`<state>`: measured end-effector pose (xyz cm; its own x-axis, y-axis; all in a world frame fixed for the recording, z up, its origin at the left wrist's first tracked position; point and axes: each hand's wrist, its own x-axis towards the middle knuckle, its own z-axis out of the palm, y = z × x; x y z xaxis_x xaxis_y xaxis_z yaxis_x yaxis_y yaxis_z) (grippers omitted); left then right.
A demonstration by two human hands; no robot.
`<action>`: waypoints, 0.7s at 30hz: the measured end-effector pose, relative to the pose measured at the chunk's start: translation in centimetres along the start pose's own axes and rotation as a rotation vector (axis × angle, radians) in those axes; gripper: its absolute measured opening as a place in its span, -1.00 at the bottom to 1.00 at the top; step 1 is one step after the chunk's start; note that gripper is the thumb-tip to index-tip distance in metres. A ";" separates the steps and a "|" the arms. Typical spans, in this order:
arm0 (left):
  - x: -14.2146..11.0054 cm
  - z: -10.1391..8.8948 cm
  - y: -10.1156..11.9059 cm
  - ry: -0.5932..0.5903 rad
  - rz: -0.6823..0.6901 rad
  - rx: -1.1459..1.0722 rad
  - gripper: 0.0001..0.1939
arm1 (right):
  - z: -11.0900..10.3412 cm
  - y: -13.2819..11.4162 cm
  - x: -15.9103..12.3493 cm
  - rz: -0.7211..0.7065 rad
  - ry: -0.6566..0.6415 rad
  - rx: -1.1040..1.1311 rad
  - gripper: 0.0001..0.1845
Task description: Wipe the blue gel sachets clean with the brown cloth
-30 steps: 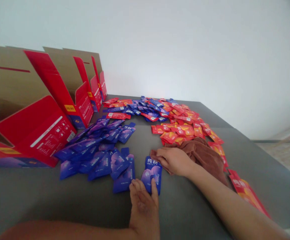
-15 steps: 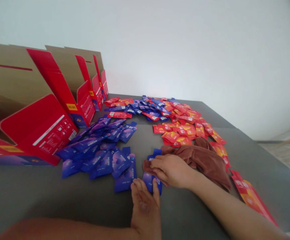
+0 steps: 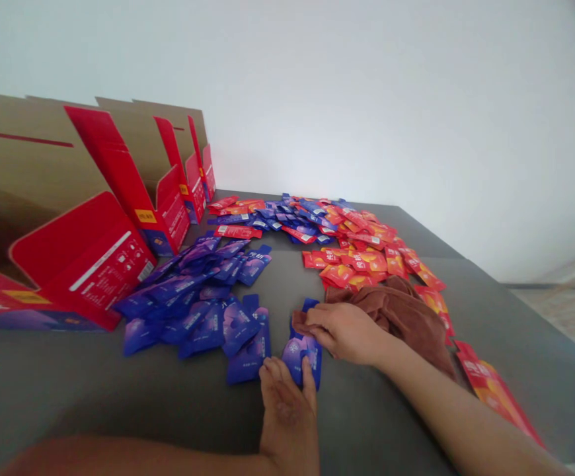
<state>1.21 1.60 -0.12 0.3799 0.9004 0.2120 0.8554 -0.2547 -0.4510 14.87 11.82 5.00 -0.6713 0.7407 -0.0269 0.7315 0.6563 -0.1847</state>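
A blue-and-purple pouch (image 3: 298,354) lies flat on the grey table, its spout end pointing away from me. My left hand (image 3: 288,400) grips its near end, with the fingers along the left edge and the thumb at the right. My right hand (image 3: 344,332) is closed on a corner of a brown cloth (image 3: 406,317) and presses it on the pouch's upper part. The cloth's bulk lies crumpled to the right, beside and partly over red-orange pouches. Just left of the held pouch is a heap of blue pouches (image 3: 193,291), some overlapping.
Open red cardboard boxes (image 3: 114,274) stand in a row along the left, flaps raised. Red-orange pouches (image 3: 367,261) spread across the right, with a mixed pile of blue and red pouches (image 3: 292,215) at the back. A lone red pouch (image 3: 496,390) lies near the right edge. A white wall stands behind.
My right hand has slid the cloth corner slightly up and right, showing more of the pouch's front. My left hand stays in place on the pouch.
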 end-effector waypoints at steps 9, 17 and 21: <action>0.0 0.0 0.3 -0.050 -0.063 -0.009 -0.48 | 0.1 0.0 0.4 0.053 -0.008 -0.007 -0.82; -0.1 0.8 1.1 0.014 -0.095 -0.003 -0.45 | 0.1 1.6 0.5 0.153 0.019 -0.034 -0.80; -0.3 1.5 2.2 -0.081 -0.156 -0.061 -0.50 | -0.1 -0.7 0.0 -0.019 -0.022 0.011 -0.82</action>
<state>2.42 1.26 -2.49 0.2129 0.9557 0.2034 0.9226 -0.1281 -0.3640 14.35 11.35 5.26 -0.6878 0.7246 -0.0444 0.7172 0.6688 -0.1958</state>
